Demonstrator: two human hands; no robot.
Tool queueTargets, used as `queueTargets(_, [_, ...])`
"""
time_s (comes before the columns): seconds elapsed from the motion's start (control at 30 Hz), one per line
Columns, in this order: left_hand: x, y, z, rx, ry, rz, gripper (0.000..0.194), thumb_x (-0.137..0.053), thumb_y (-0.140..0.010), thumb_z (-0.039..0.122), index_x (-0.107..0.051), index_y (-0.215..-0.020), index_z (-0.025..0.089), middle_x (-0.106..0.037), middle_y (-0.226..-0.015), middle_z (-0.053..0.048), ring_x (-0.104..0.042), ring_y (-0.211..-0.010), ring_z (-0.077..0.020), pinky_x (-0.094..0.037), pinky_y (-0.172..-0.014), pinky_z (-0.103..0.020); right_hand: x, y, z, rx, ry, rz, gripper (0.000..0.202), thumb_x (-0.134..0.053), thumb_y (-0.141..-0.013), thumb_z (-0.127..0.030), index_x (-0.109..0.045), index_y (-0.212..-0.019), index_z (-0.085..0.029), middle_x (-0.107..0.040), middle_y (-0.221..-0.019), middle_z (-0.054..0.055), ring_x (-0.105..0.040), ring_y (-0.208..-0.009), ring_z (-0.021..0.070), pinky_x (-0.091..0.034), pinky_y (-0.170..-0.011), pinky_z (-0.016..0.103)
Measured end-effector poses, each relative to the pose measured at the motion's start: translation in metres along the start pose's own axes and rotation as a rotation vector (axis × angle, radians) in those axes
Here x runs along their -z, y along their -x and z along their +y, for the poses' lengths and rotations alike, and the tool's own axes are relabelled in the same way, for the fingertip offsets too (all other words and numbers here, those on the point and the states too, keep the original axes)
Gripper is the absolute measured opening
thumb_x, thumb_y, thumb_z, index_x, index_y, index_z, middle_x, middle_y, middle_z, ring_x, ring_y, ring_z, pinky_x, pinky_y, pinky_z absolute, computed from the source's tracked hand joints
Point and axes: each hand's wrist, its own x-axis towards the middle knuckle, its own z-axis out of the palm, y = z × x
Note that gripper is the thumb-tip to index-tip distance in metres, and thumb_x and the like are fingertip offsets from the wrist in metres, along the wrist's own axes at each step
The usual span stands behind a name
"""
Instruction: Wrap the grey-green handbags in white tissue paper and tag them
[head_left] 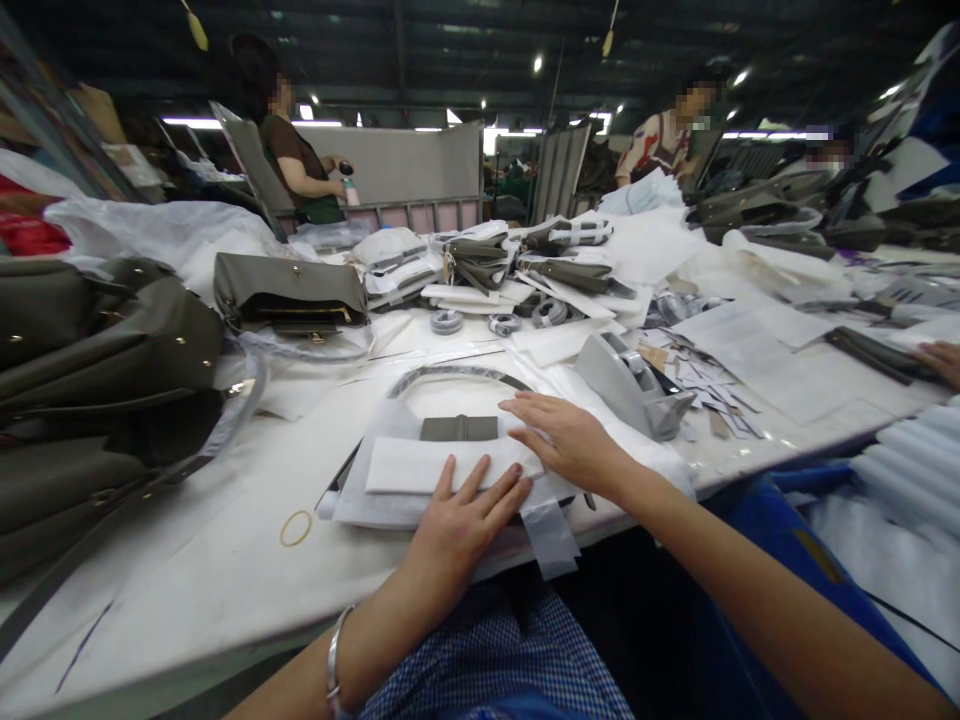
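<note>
A handbag wrapped in white tissue paper [352,500] lies flat before me, its plastic-wrapped handle [450,372] arching behind it. On top rests a folded white foam sheet [405,466], and a grey-green flap piece [459,429] shows just beyond that. My left hand [469,515] presses on the near side of the foam with its fingers spread. Over the right end of the foam, my right hand [566,435] is stretched out with the fingers extended; whether its palm touches is hidden. A loose paper strip [551,535] hangs off the table edge.
Grey-green bags [112,370] are heaped at the left, near an upright bag [289,290]. A tape dispenser [634,385] and paper tags [705,375] lie at the right. A yellow rubber band [295,528] is at the front. Another person's hand [941,360] shows far right.
</note>
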Motion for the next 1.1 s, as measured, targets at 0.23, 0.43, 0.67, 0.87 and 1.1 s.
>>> queueTargets(0.23, [-0.003, 0.001, -0.002, 0.004, 0.048, 0.024, 0.045, -0.040, -0.103, 0.027, -0.039, -0.149, 0.029, -0.048, -0.150, -0.001, -0.048, -0.136, -0.0266, -0.033, -0.115, -0.059, -0.041, -0.018, 0.021, -0.027, 0.189, -0.327, 0.024, -0.052, -0.100, -0.026, -0.073, -0.107, -0.017, -0.075, -0.111, 0.013, -0.064, -0.118, 0.0270, -0.043, -0.104, 0.049])
queueTargets(0.43, [-0.001, 0.002, -0.003, 0.013, 0.114, -0.026, 0.049, -0.040, -0.102, 0.020, -0.037, -0.150, 0.028, -0.046, -0.151, -0.001, -0.046, -0.138, -0.0277, -0.034, -0.115, -0.060, -0.029, -0.015, 0.016, -0.059, 0.063, -0.321, 0.025, -0.053, -0.099, -0.027, -0.076, -0.094, -0.020, -0.078, -0.104, 0.007, -0.069, -0.107, 0.0227, -0.043, -0.107, 0.044])
queueTargets(0.67, [0.000, 0.002, -0.003, 0.031, 0.170, -0.047, 0.064, -0.045, -0.095, 0.007, -0.030, -0.153, 0.030, -0.043, -0.153, -0.004, -0.041, -0.141, -0.0299, -0.032, -0.114, -0.063, -0.006, 0.105, -0.014, -0.289, -0.111, 0.441, 0.026, -0.055, -0.097, -0.020, -0.070, -0.118, -0.024, -0.074, -0.114, 0.006, -0.070, -0.106, 0.0214, -0.055, -0.098, 0.037])
queueTargets(0.87, [0.005, 0.001, -0.003, 0.031, 0.171, -0.081, 0.069, -0.045, -0.092, 0.005, -0.027, -0.154, 0.029, -0.042, -0.154, -0.003, -0.039, -0.143, -0.0305, -0.033, -0.112, -0.066, -0.021, 0.163, -0.054, -0.047, -0.033, 0.430, 0.049, -0.071, -0.088, -0.021, -0.059, -0.135, -0.025, -0.075, -0.112, 0.008, -0.069, -0.108, 0.0242, -0.059, -0.093, 0.040])
queueTargets(1.1, [0.012, -0.001, -0.002, 0.035, 0.184, -0.092, 0.069, -0.048, -0.091, 0.007, -0.029, -0.154, 0.028, -0.041, -0.155, -0.005, -0.039, -0.143, -0.0302, -0.031, -0.114, -0.063, -0.026, 0.117, -0.053, -0.014, 0.046, 0.460, 0.052, -0.065, -0.092, -0.023, -0.053, -0.141, -0.030, -0.073, -0.115, 0.006, -0.067, -0.107, 0.0220, -0.055, -0.097, 0.038])
